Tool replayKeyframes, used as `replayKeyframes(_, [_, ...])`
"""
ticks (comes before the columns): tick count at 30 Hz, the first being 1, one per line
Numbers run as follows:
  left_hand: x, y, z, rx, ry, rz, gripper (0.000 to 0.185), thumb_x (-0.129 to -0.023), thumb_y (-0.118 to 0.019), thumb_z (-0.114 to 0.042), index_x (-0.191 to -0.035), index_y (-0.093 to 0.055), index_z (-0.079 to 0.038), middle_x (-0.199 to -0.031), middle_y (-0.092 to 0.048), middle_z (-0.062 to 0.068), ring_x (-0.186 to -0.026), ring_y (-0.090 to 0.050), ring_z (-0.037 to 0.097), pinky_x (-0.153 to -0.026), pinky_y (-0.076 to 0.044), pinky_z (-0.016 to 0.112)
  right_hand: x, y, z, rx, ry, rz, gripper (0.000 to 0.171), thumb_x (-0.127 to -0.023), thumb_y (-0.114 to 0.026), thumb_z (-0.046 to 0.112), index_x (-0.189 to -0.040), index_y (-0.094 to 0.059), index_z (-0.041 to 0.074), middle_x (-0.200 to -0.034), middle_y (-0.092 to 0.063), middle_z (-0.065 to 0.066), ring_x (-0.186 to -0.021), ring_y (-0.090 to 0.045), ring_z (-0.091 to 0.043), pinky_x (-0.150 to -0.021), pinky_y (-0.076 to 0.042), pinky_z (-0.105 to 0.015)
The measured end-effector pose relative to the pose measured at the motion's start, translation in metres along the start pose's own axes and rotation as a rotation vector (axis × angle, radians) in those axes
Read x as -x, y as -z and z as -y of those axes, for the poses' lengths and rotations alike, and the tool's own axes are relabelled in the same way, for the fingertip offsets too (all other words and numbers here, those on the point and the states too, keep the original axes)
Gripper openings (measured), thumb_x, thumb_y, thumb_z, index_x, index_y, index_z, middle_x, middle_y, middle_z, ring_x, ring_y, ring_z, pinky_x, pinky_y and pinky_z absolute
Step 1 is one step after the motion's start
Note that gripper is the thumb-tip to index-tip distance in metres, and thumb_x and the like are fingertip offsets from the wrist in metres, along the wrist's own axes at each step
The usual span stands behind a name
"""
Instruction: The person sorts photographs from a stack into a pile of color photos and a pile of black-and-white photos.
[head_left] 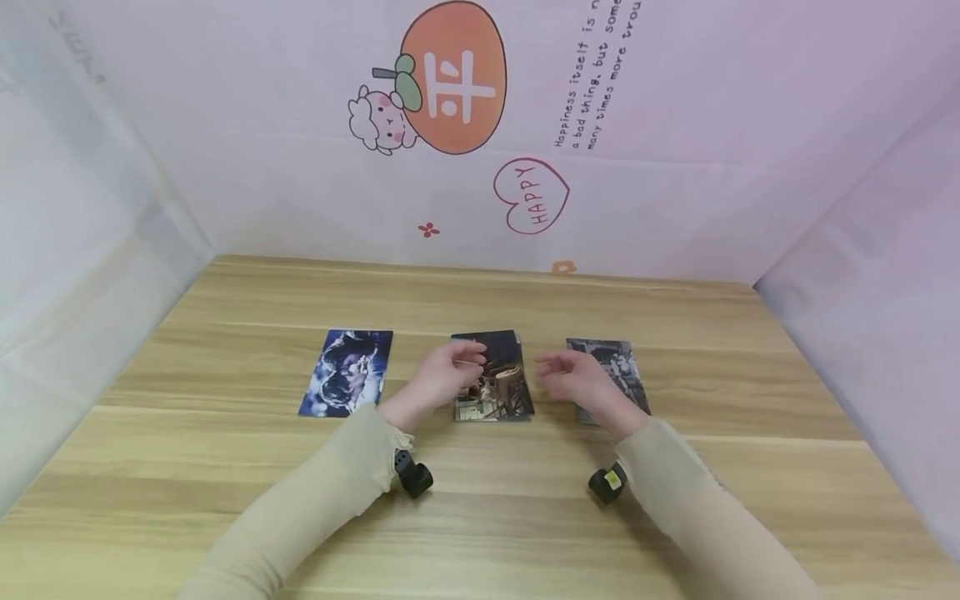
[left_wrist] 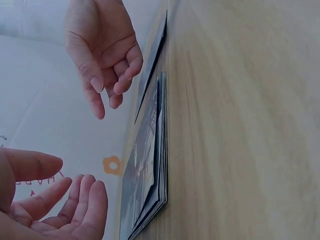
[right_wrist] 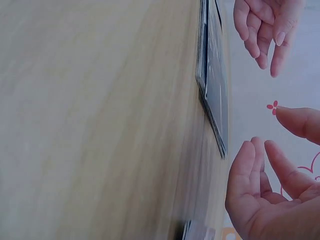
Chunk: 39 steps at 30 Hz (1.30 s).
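Several glossy photo prints lie in a middle stack (head_left: 498, 387) on the wooden table. The topmost print is dark with a brownish scene, and the edges below it are slightly uneven. My left hand (head_left: 448, 372) hovers over this stack's left side, fingers loosely bent and holding nothing. To the right, my right hand (head_left: 573, 379) is held over the near-left part of a grey photo pile (head_left: 622, 367), also holding nothing. In the left wrist view the two hands face each other above the layered stack (left_wrist: 150, 165), thumbs apart from fingers.
A blue-toned photo (head_left: 348, 372) lies at the left of the row. Behind the wooden table (head_left: 480, 508) hangs a white printed cloth (head_left: 300, 167), with more white cloth on both sides. Black wrist cameras (head_left: 414, 477) sit below each hand.
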<state>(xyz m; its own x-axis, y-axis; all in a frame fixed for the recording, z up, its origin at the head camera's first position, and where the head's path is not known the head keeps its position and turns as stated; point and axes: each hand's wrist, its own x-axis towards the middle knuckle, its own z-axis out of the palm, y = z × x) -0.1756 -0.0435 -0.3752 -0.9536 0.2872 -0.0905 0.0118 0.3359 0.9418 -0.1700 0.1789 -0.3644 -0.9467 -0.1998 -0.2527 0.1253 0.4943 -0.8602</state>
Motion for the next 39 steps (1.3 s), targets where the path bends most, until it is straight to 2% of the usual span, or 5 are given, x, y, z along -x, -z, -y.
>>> replayKeyframes(7, [0.002,0.01,0.001,-0.008,0.005,-0.007,0.042,-0.089,-0.056,-0.001,-0.131,-0.05,0.003,-0.122,-0.059,0.02,-0.111,-0.058,0.032,-0.092,-0.053,0.035,-0.004,-0.006,0.004,-0.001,-0.001,-0.021,0.045,-0.089,-0.059,0.009,-0.131,-0.05,-0.004,-0.125,-0.055,-0.023,-0.108,-0.058,-0.03,-0.091,-0.053,-0.037])
replayKeyframes(14, [0.005,0.02,0.004,-0.01,0.02,-0.012,0.043,-0.09,-0.058,-0.006,-0.133,-0.051,-0.002,-0.125,-0.058,0.018,-0.111,-0.058,0.03,-0.091,-0.052,0.037,-0.009,-0.009,0.007,-0.013,-0.02,-0.03,0.047,-0.089,-0.06,0.01,-0.133,-0.048,-0.002,-0.128,-0.053,-0.022,-0.11,-0.057,-0.031,-0.093,-0.052,-0.037])
replayKeyframes(20, [0.007,0.027,0.008,-0.031,0.037,-0.035,0.044,-0.091,-0.057,-0.007,-0.134,-0.049,0.0,-0.128,-0.057,0.019,-0.115,-0.056,0.033,-0.095,-0.05,0.039,-0.013,-0.014,0.005,-0.042,-0.023,-0.015,0.05,-0.088,-0.061,0.008,-0.134,-0.046,-0.003,-0.131,-0.05,-0.023,-0.116,-0.054,-0.034,-0.095,-0.051,-0.039])
replayKeyframes(30, [0.006,0.028,0.016,-0.056,0.049,-0.052,0.047,-0.089,-0.057,-0.004,-0.134,-0.048,0.001,-0.13,-0.055,0.02,-0.114,-0.056,0.033,-0.089,-0.053,0.035,-0.018,-0.017,0.002,-0.033,-0.059,-0.007,0.051,-0.087,-0.062,0.008,-0.135,-0.046,-0.002,-0.135,-0.049,-0.023,-0.121,-0.051,-0.036,-0.098,-0.049,-0.041])
replayKeyframes(39, [0.003,0.025,0.021,-0.046,0.061,-0.067,0.043,-0.088,-0.058,-0.002,-0.13,-0.05,0.004,-0.125,-0.057,0.022,-0.114,-0.056,0.034,-0.094,-0.051,0.039,-0.019,-0.018,0.001,-0.041,-0.071,0.0,0.051,-0.089,-0.061,0.007,-0.136,-0.045,-0.002,-0.137,-0.047,-0.024,-0.122,-0.05,-0.037,-0.097,-0.049,-0.042])
